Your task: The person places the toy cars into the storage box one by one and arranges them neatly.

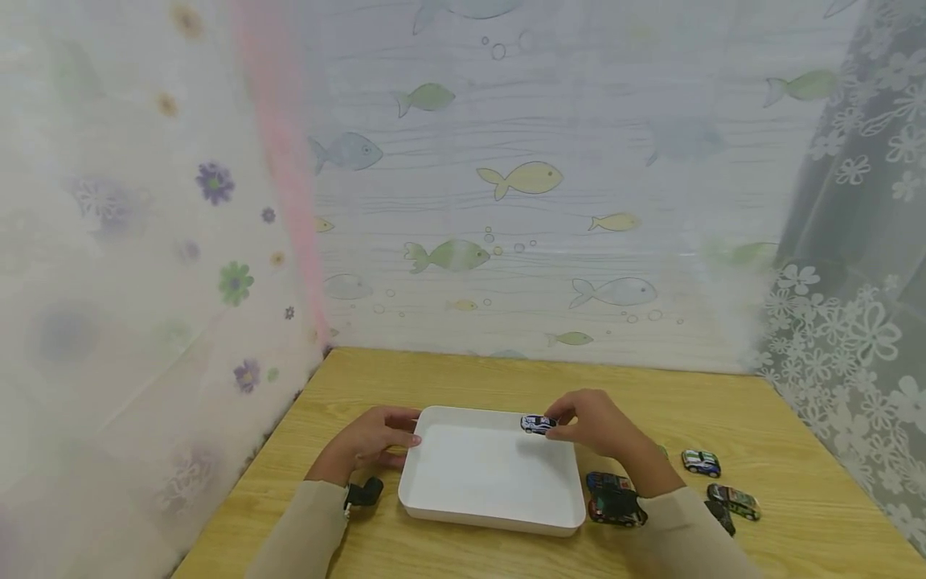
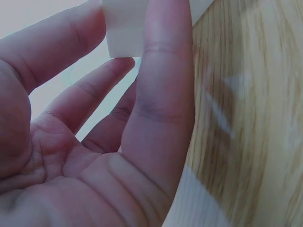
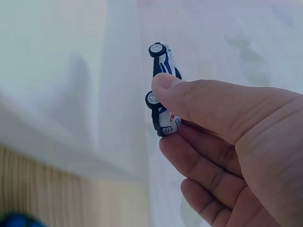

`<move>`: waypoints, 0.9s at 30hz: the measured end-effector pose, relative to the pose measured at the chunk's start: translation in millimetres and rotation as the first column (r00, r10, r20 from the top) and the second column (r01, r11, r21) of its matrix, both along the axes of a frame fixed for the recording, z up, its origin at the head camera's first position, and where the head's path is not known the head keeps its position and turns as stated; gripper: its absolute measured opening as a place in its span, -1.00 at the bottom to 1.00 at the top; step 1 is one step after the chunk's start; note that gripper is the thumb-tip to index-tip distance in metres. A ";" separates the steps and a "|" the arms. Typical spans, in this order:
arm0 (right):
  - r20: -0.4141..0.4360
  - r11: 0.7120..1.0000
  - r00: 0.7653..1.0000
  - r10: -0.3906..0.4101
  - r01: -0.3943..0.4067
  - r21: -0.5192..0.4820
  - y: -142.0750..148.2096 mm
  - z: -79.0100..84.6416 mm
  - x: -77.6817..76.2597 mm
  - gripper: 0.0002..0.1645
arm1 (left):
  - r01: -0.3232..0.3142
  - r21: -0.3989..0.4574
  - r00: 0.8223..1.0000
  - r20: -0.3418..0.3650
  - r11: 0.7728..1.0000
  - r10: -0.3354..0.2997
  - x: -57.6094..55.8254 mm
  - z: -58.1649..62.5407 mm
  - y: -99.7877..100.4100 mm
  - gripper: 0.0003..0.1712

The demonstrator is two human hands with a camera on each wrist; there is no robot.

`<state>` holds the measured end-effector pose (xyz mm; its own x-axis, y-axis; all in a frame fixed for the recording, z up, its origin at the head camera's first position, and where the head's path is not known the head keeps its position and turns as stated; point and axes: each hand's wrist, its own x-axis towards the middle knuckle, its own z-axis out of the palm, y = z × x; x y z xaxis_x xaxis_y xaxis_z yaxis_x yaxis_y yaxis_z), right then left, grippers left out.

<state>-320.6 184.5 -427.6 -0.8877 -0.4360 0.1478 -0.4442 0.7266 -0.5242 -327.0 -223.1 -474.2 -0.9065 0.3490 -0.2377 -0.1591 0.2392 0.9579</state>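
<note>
A white and blue toy car [image 1: 538,424] is pinched between the thumb and fingers of my right hand [image 1: 599,424], over the far right part of a white tray [image 1: 492,474]. Close up in the right wrist view, the toy car [image 3: 163,90] shows its wheels and side, the thumb pressing across it. My left hand [image 1: 370,442] grips the tray's left rim, thumb above and fingers at the outer side. In the left wrist view, the fingers of the left hand [image 2: 118,123] close about the tray's pale wall [image 2: 125,28].
Right of the tray, two dark toy cars [image 1: 615,508] lie partly beside the right wrist. Farther right are a white-green toy car [image 1: 701,462] and another dark toy car [image 1: 734,500]. A patterned fish curtain [image 1: 521,265] hangs behind the wooden table [image 1: 405,374].
</note>
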 end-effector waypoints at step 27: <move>0.042 0.997 0.997 0.064 -0.062 -0.045 -86.0 -19.6 -16.0 -0.78 | 0.067 -0.008 0.997 -0.035 0.998 -0.067 -3.9 -3.1 -11.1 -0.22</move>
